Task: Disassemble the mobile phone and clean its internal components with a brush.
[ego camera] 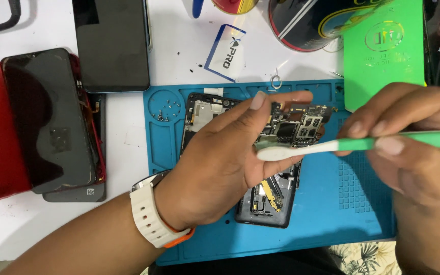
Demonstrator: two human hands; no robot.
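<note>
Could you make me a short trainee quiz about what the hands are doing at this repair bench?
1. True or false: the left hand holds a circuit board above the opened phone.
2. What does the right hand hold?
A. tweezers
B. green-handled brush
C. screwdriver
3. What colour is the work mat under the phone?

Key
1. True.
2. B; its white head meets the board.
3. Blue.
</note>
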